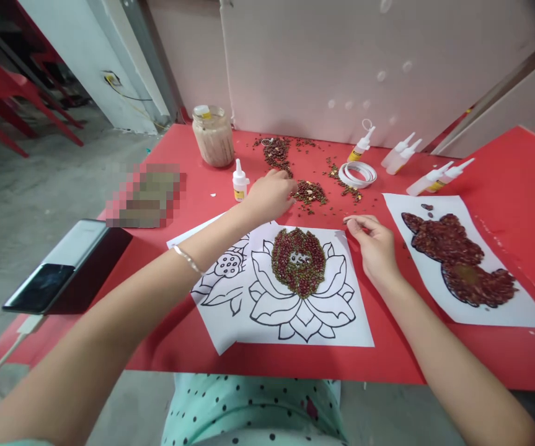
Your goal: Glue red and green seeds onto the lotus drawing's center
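A lotus line drawing (304, 291) on white paper lies on the red table (202, 353) in front of me. Its centre (299, 260) is filled with dark red and green seeds. My left hand (269, 195) reaches past the paper, fingers curled down onto a small pile of seeds (310, 193). My right hand (373, 243) hovers at the paper's upper right corner, thumb and forefinger pinched on something I cannot make out. A bangle (187, 259) circles my left wrist.
A second sheet with a seed-filled shape (462, 260) lies at right. Several glue bottles (439, 176), another bottle (240, 181), a tape roll (358, 174), a jar (212, 135) and scattered seeds (276, 152) sit behind. A phone (44, 286) rests on a dark box at left.
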{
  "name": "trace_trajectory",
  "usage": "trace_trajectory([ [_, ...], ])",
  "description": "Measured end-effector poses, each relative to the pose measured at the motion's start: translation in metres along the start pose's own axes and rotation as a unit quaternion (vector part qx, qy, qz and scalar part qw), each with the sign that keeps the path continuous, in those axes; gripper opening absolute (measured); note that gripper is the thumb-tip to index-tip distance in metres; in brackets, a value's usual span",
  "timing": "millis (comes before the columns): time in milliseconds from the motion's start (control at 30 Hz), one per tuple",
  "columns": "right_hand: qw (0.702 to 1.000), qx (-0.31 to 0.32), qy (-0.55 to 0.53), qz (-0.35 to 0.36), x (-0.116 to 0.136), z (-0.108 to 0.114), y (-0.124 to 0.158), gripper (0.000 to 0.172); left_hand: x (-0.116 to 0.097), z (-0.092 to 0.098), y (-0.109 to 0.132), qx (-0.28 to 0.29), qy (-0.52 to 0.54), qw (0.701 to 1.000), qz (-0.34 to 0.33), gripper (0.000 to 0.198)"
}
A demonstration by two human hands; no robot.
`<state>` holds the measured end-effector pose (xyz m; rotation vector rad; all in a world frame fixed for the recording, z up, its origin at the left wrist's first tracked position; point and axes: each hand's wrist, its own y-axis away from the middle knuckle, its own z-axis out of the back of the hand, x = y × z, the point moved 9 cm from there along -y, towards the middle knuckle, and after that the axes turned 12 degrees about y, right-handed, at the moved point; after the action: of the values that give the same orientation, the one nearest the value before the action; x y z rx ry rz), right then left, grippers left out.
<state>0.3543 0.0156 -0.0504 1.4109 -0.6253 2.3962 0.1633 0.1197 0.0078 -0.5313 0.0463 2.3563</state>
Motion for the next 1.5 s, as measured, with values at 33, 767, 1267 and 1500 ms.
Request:
trace_trajectory([
  [33,1.0,0.002,0.001,0.001,0.0,-0.001,0.0,0.025,0.001,-0.004,-0.01,0.005,-0.011,1.0,0.003,0.025],
  [767,1.0,0.026,0.007,0.008,0.006,-0.005,0.002,0.02,-0.008,-0.029,-0.049,0.037,-0.147,0.985,-0.076,0.031],
  [1267,1.0,0.025,0.01,0.005,0.007,-0.004,0.002,0.021,0.012,-0.017,-0.048,0.037,-0.072,0.996,-0.045,0.031],
  [1500,0.999,0.031,0.015,0.006,0.007,-0.005,0.003,0.022,0.004,-0.026,-0.051,0.035,-0.114,0.991,-0.065,0.028],
])
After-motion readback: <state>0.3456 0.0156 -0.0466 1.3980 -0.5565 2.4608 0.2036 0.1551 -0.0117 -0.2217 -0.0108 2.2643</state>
